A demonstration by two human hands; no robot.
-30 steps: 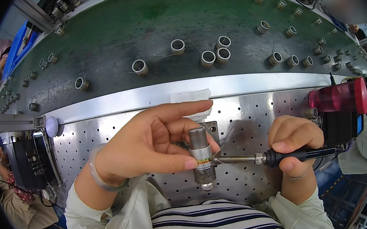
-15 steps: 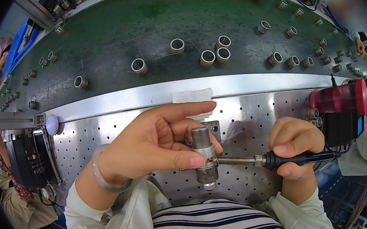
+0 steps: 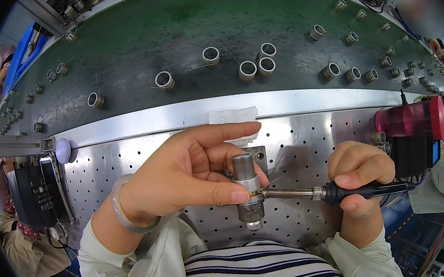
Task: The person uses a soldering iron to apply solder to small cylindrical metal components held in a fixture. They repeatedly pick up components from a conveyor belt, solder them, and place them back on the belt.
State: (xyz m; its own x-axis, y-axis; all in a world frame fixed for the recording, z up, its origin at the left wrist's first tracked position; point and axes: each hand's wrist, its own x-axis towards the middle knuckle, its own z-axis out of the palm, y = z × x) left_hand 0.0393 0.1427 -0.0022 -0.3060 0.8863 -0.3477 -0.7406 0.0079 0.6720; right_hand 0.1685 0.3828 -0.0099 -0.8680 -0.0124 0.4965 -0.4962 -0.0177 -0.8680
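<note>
Over the perforated metal plate, a metal cylinder with a rounded lower end stands out in front of me. My left hand grips it, thumb on the near side at a band around its middle and other fingers behind; the index finger points away to the right. In my right hand is a soldering iron with a black handle, held between thumb and curled fingers. Its tip meets the cylinder's band beside my left thumb. Fine wires show there, too small to make out fully.
Beyond a metal rail runs a green conveyor belt carrying several short metal rings with thin wires. White cloth lies by the rail. At right is a pink container; at left stands a black box. Other people are nearby.
The rings on the belt have shifted slightly left. A co-worker's yellow-tipped hand at the far right has left the view. My right hand and the iron have moved slightly right; my left hand stays put.
</note>
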